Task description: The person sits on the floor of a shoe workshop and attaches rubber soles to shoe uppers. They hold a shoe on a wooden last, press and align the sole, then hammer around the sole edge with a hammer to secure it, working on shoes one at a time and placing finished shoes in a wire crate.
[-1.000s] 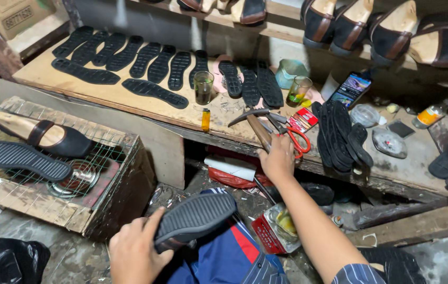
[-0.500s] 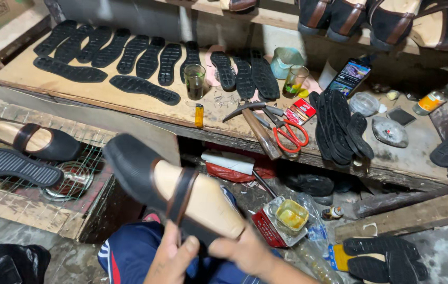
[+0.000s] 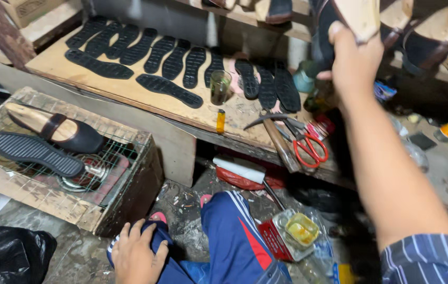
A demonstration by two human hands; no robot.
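Note:
My right hand point(image 3: 353, 58) is raised to the shelf at the upper right and grips a black shoe on a wooden last point(image 3: 340, 21), held among other lasted shoes point(image 3: 434, 42) there. My left hand point(image 3: 137, 255) rests with fingers spread on my blue-trousered knee at the bottom, holding nothing. A black shoe on a last point(image 3: 58, 129) and a black ridged sole point(image 3: 34, 152) lie on a wire-mesh box point(image 3: 113, 194) at the left.
A wooden board point(image 3: 182, 108) carries several black rubber soles point(image 3: 168, 89), a glass point(image 3: 220, 87) and a small yellow tube point(image 3: 221, 121). A hammer point(image 3: 276, 139) and red-handled scissors point(image 3: 308, 147) lie at its right end. An open tin of yellow glue point(image 3: 300, 231) sits on the floor.
Both hands held the lasted shoe over my lap earlier. My right hand has since lifted it up to the shelf, and my left hand has let go and dropped to my knee.

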